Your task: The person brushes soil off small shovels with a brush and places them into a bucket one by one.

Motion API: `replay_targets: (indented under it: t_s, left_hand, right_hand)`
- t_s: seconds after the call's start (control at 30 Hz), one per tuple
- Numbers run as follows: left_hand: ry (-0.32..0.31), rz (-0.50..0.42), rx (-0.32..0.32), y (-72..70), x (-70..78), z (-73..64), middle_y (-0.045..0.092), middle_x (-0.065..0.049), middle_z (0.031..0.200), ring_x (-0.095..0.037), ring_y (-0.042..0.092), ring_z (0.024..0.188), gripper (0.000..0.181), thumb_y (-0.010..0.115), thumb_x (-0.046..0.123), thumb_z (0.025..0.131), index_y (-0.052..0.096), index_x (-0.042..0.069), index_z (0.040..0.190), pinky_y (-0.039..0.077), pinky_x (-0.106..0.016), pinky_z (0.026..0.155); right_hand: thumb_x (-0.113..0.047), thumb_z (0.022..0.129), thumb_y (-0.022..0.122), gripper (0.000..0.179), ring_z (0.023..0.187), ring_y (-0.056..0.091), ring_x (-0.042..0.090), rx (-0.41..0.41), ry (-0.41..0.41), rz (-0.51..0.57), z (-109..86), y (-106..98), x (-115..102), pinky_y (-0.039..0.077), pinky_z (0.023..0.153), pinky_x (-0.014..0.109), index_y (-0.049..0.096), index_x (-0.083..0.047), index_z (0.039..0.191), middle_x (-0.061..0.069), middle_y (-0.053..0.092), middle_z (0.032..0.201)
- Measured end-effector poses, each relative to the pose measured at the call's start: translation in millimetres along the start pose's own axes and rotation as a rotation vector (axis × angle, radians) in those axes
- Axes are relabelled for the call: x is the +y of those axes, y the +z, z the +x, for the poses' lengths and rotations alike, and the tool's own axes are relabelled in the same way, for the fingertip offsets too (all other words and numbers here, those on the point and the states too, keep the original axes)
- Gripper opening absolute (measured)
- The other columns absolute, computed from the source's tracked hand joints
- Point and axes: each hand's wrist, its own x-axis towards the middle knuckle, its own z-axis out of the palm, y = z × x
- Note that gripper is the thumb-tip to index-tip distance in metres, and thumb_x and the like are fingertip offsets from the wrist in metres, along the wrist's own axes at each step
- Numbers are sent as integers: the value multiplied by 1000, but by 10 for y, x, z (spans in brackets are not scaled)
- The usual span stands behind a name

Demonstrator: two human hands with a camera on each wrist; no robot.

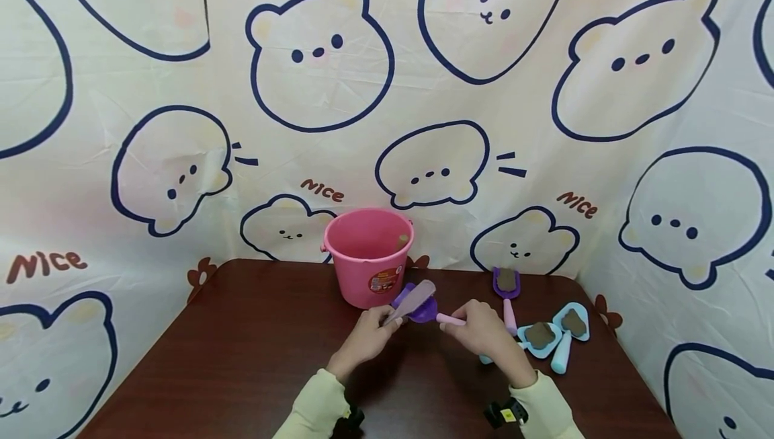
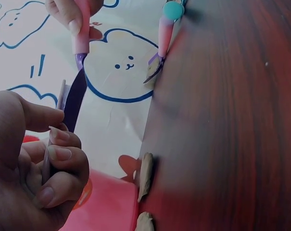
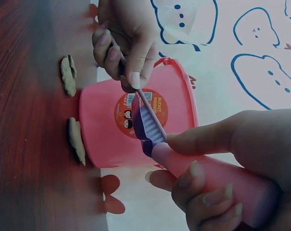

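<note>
In the head view my left hand (image 1: 370,333) pinches a flat lilac spatula-like piece (image 1: 417,298), tilted up to the right. My right hand (image 1: 478,327) grips the pink handle (image 1: 451,319) of a toy shovel with a purple blade (image 1: 424,311). The right wrist view has the lilac piece (image 3: 154,122), its ridged face showing, lying along the purple blade (image 3: 139,127). Right behind the two tools stands a pink bucket (image 1: 370,261). Brown clumps (image 3: 76,141) lie on the table beside the bucket.
On the right, a purple shovel (image 1: 510,314) with a pink handle and two light-blue shovels (image 1: 561,356) (image 1: 525,335) carry brown clumps. The dark wooden table (image 1: 242,345) meets a cloth backdrop (image 1: 151,264) printed with cartoon bears.
</note>
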Motion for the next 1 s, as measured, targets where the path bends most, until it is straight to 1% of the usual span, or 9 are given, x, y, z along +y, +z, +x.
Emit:
replay_targets:
  t_s: [0.03,0.1,0.3,0.53,0.7,0.77,0.9,1.0]
  left_hand:
    - [2,-9,1,-10,-7,1,51,1,74,-10,45,60,22,56,20,104,66,0,103,37,-24,53]
    - [0,-15,11,-31,-24,1,50,1,74,-10,44,59,21,56,19,104,66,0,103,37,-23,53]
    - [3,5,50,-91,-74,3,47,2,71,-10,42,58,19,58,18,103,66,1,99,35,-23,54]
    - [-16,13,51,-126,-91,9,47,2,71,-11,44,60,17,57,18,103,64,5,95,37,-24,56]
    - [-31,14,56,-151,-123,10,47,1,71,-12,44,60,20,57,18,104,63,1,97,38,-25,55]
    - [-44,-6,58,-163,-131,10,47,-1,70,-12,44,58,21,56,18,104,62,-1,99,38,-25,54]
    - [-71,-56,55,-182,-133,7,48,-1,68,-12,44,55,19,56,19,104,61,1,99,38,-26,51]
    - [-75,-80,50,-187,-124,1,49,-2,67,-13,45,55,17,56,19,104,60,3,98,39,-26,50]
  right_hand:
    - [-27,88,79,22,58,53,17,0,0,1,-3,-2,2,42,51,30,80,-5,94,1,58,64]
    - [-26,88,79,21,57,53,17,0,-4,8,-7,-6,7,42,51,30,80,-5,93,1,58,63]
    - [-24,88,78,20,56,54,17,-3,-8,13,-8,-8,12,42,51,30,80,-5,93,0,59,63]
    - [-25,87,79,19,55,53,17,2,-10,7,-13,-9,12,41,49,30,80,-6,90,0,58,61]
    - [-25,87,79,19,56,54,17,-6,-11,0,-9,-6,19,42,50,30,80,-6,90,0,59,62]
    - [-26,87,80,20,56,54,17,-8,-12,-3,-6,-8,24,42,51,30,80,-6,90,0,60,62]
    - [-25,87,80,20,56,54,17,-11,-12,-4,3,-10,39,42,51,30,80,-6,91,0,60,62]
    - [-25,87,79,19,55,53,17,-4,-15,-8,13,-2,60,40,50,29,80,-6,90,0,58,60]
